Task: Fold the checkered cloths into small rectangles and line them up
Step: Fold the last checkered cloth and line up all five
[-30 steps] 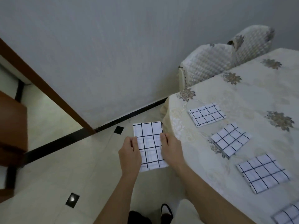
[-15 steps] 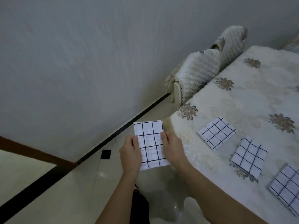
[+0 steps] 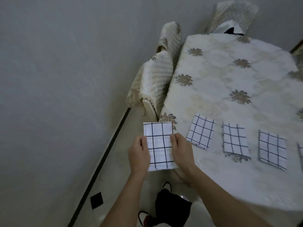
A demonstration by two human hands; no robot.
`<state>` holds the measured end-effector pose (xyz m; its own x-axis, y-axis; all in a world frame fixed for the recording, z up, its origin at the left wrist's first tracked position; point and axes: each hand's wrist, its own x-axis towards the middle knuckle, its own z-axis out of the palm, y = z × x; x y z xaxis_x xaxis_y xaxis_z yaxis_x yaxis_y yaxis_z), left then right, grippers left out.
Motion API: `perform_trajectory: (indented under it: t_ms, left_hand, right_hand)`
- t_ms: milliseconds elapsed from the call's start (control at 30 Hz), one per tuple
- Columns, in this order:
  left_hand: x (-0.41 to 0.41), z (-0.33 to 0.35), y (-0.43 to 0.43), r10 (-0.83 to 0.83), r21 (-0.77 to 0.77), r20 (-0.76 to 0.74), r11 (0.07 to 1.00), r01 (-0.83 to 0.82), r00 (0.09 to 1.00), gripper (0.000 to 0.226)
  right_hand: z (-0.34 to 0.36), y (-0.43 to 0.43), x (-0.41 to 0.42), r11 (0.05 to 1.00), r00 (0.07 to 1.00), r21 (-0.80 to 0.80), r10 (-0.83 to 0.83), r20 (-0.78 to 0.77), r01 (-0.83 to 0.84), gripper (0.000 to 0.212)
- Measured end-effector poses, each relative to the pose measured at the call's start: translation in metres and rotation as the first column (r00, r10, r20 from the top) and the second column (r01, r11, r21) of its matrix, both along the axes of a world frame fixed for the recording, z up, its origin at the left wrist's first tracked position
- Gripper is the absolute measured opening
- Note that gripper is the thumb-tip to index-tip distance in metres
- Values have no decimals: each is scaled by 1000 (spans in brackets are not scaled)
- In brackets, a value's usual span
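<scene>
A folded white cloth with a black grid (image 3: 159,145) hangs in the air just off the table's near left corner. My left hand (image 3: 139,155) pinches its left edge and my right hand (image 3: 181,151) pinches its right edge. On the table (image 3: 229,82) three more folded checkered cloths lie in a row: one nearest my hands (image 3: 200,131), a second (image 3: 235,140) to its right, a third (image 3: 273,150) further right. The edge of another checkered cloth (image 3: 300,153) shows at the right border.
The table wears a cream cloth with brown flower motifs. Covered chairs (image 3: 157,76) stand at its far left side and another chair (image 3: 232,15) at the far end. A black bag (image 3: 170,210) lies on the floor below my arms. A grey wall runs along the left.
My view has swung right and toward the table, so the row of cloths now lies level. Both hands keep the same hold on the folded cloth, now closer to the table's corner.
</scene>
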<state>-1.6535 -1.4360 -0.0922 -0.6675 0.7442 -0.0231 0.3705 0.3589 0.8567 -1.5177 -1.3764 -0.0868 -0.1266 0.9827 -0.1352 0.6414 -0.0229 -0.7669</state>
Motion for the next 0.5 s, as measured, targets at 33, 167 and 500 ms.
perform_trajectory:
  t_ms: [33,167,500]
  left_hand:
    - [3,-2,13,-40,-8,-6,999,40,999,28]
    - [13,-9,62,-169,-13,5,986,169,986,27]
    - [18,-29,165,-351,-91,92,929,359,932,26]
  right_hand:
    - [-2,7,6,999,999,-1,-39,-5,39,37]
    - [-17,40,21,986,986,-2,-164,-21,164,37]
    - [-42,115,31,944,943,-60,-329,-54,325,39]
